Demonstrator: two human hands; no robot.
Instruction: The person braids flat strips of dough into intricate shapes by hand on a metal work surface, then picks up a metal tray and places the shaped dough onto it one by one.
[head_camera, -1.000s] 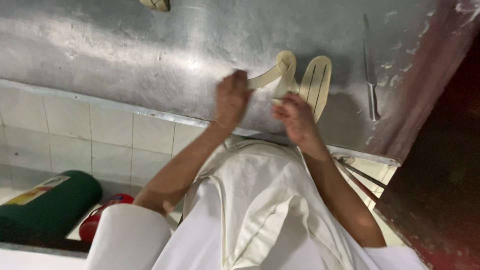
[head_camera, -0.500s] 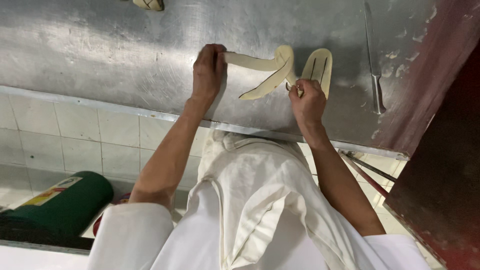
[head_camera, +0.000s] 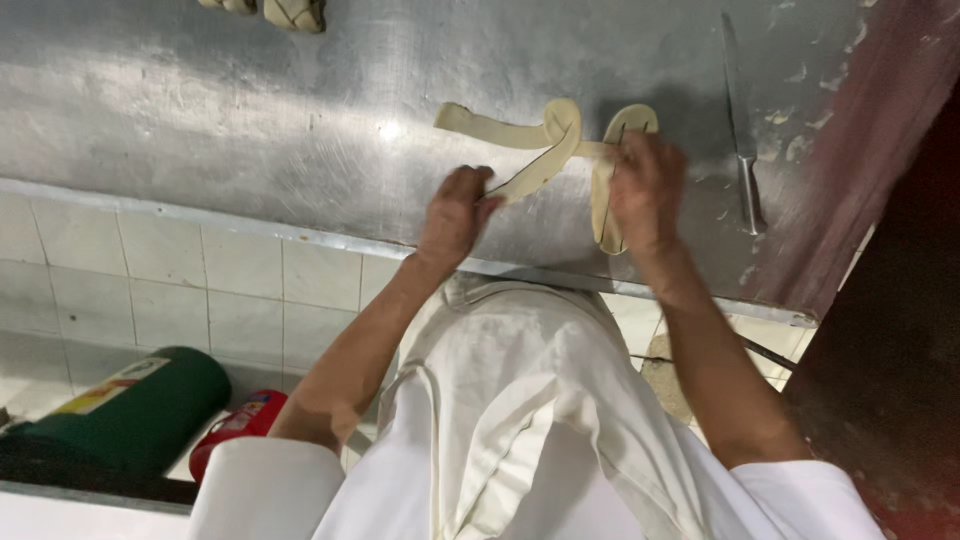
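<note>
Two hands work one dough strip lying on the steel counter — left hand pinches its near end, right hand presses the slit loop. A knife lies right.

- The dough strip is looking pale yellow.
- The metal table is shining grey.
- The apron is showing white.
- The gas cylinder is looking green.
</note>
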